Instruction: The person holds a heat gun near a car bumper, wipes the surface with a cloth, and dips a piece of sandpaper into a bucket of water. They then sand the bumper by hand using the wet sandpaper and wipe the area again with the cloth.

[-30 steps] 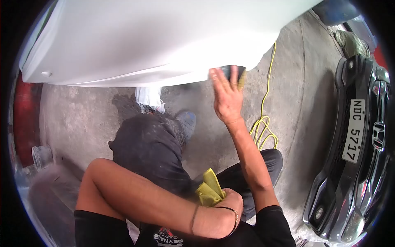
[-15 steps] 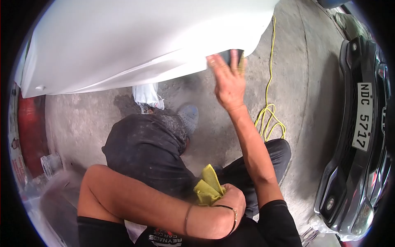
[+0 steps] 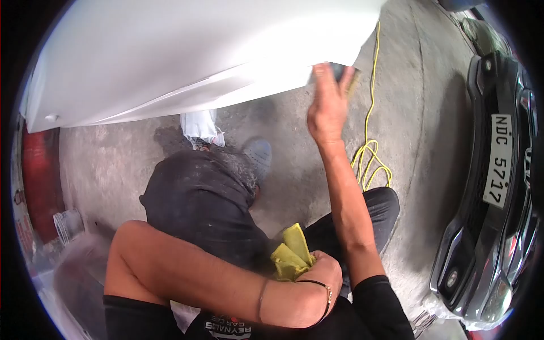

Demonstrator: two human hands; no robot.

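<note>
My right hand (image 3: 328,110) is stretched forward at the lower right edge of a glossy white car body panel (image 3: 187,48). Its fingers are closed over a dark sanding block (image 3: 339,71) with a tan edge, slightly blurred. The block lies at the panel's rim; how much of it touches the panel cannot be made out. Close to my body, my left hand (image 3: 326,272) grips a folded yellow cloth (image 3: 292,255), which sticks up out of the fist above my lap.
A yellow cord (image 3: 371,164) lies coiled on the concrete floor (image 3: 294,158). To the right stands a dark car front bumper (image 3: 481,187) with a licence plate. A white plastic bag (image 3: 199,127) is under the panel; something red (image 3: 42,175) is at far left.
My right hand has slid to the right along the panel's lower edge with the sanding block. The left hand and the cloth have barely shifted.
</note>
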